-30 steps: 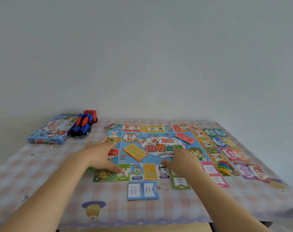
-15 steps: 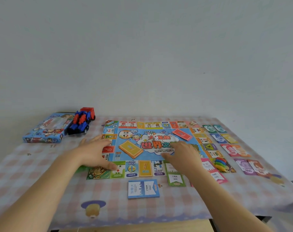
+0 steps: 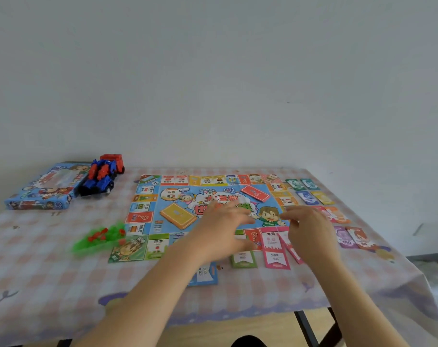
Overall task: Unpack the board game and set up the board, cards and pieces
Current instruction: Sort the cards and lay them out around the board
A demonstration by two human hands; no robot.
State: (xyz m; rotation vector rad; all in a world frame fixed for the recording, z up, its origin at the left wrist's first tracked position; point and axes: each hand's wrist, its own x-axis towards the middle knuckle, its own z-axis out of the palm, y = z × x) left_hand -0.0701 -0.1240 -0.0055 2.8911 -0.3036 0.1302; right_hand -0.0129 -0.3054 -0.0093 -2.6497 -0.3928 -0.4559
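While hovering low over a nearly laid-out game, risks knocking things askew.

Nearest, at 6 o'clock by the table edge: blue card (image 3: 205, 274), partly hidden under the left forearm, likely to be swept off the tablecloth (image 3: 50, 271) by a careless draw-back.

Just beyond, green card (image 3: 243, 259) and pink cards (image 3: 275, 256) at the near border of the board (image 3: 147, 196), between the two wrists; apt to be skewed by either.

Left hand (image 3: 223, 229) spread wide above the board's middle, holding nothing. Right hand (image 3: 310, 229) at 3 o'clock of it, loosely curled, nothing seen inside the curl.

Board seemingly a thin sheet: if pressed and pushed, could ripple or slide, shifting orange deck (image 3: 177, 216) at 9 o'clock of the left hand and red deck (image 3: 255, 193) at 12 o'clock.

Off the board at 9 o'clock, green bag (image 3: 100, 237) of small pieces; could scatter them if opened hastily.

At 3 o'clock, banknotes (image 3: 346, 240) near the right table edge, probably light enough to slip off.

Farthest, at 10 o'clock, game box (image 3: 42, 189) with toy truck (image 3: 101, 177) against it, well apart from both hands.
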